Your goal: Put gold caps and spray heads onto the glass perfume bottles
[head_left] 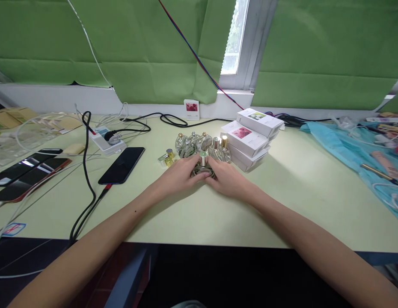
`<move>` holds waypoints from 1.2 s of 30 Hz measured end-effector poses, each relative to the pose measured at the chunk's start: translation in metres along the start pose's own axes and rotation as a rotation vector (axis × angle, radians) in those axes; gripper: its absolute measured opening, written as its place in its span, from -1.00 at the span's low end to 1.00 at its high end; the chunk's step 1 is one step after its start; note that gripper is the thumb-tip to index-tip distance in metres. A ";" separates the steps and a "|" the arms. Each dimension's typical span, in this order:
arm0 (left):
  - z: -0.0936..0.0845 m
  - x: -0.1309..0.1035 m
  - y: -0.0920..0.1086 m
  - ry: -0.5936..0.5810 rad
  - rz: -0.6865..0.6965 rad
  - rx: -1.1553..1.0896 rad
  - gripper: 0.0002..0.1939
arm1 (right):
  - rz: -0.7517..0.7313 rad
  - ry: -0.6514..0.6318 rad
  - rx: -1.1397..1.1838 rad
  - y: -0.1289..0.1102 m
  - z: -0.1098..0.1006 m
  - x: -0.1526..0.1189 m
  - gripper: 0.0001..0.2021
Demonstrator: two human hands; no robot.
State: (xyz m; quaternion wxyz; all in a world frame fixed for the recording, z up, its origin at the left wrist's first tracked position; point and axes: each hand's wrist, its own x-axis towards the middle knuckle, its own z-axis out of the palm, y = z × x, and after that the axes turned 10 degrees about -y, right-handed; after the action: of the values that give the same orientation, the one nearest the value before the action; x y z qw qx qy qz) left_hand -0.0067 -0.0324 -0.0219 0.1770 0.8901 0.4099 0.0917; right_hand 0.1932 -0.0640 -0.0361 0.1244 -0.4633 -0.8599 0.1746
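Green curtains (147,81) hang across the far side, parting around a bright window (233,47) in a pale frame (261,38) with greenery blurred beyond the glass. Below runs a white ledge (51,96), behind a pale yellow-green counter (301,175). Reddish floor tiles (101,296) show beneath, beside a blue-grey leg (128,273).

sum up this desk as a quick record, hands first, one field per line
left hand: around the left side of a capped bottle
right hand: around its right side
behind the hands: more glass bottles
beside left hand: loose caps
right of bottles: stacked white boxes
left of caps: dark phone, cable attached
far right: blue sheet
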 end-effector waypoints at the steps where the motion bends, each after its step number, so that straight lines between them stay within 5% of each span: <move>1: 0.000 0.000 0.000 0.001 0.001 -0.002 -0.68 | -0.001 0.002 -0.002 0.000 0.000 0.000 -0.79; 36: -0.001 -0.001 0.001 -0.022 -0.011 0.019 -0.67 | -0.007 0.008 -0.002 0.001 0.001 0.000 -0.78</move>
State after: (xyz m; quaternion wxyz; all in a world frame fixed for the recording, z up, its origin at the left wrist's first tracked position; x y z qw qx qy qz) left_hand -0.0071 -0.0330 -0.0207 0.1734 0.8904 0.4138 0.0769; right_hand 0.1935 -0.0640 -0.0370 0.1278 -0.4613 -0.8611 0.1713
